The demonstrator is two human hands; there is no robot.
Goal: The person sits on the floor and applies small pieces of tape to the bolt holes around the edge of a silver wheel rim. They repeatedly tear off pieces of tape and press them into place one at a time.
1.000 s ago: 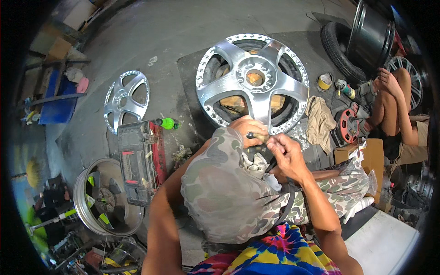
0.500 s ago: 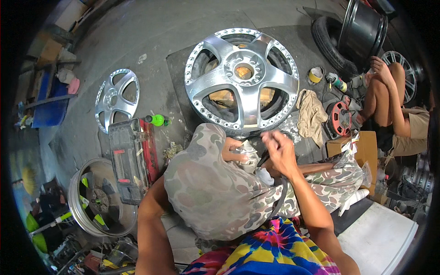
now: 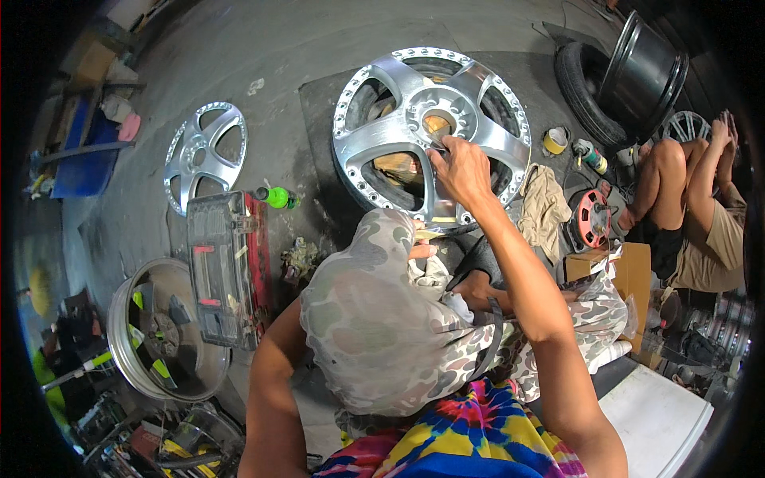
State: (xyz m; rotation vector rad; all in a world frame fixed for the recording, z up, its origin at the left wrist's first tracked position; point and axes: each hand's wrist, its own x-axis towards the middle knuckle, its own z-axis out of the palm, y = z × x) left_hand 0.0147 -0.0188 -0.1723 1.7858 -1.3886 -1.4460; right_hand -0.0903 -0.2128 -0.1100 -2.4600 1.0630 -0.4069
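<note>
A silver five-spoke wheel face (image 3: 368, 154) with a row of holes round its rim lies in front of me on a dark mat. My right hand (image 3: 464, 174) reaches onto it, with fingers bent together and tips at a spoke beside the hub. Anything small pinched there is hidden. Behind my raised knee in camouflage trousers (image 3: 370, 319), only a few fingers of my left hand (image 3: 421, 248) show, close to the wheel's near edge. A thin yellowish piece (image 3: 430, 234) lies by those fingers, and a crumpled whitish cloth (image 3: 430, 276) is just below them.
A second, smaller-looking wheel face (image 3: 227, 147) lies at left, near a green bottle (image 3: 277, 197) and a toolbox (image 3: 223, 271). At right are a beige cloth (image 3: 544, 209), a red reel-like object (image 3: 591, 217), a tyre (image 3: 586, 92) and another person's bent leg (image 3: 665, 179).
My right hand has moved forward from above my lap onto the wheel's hub area. My left hand stays behind the knee. The other person's hands have shifted right.
</note>
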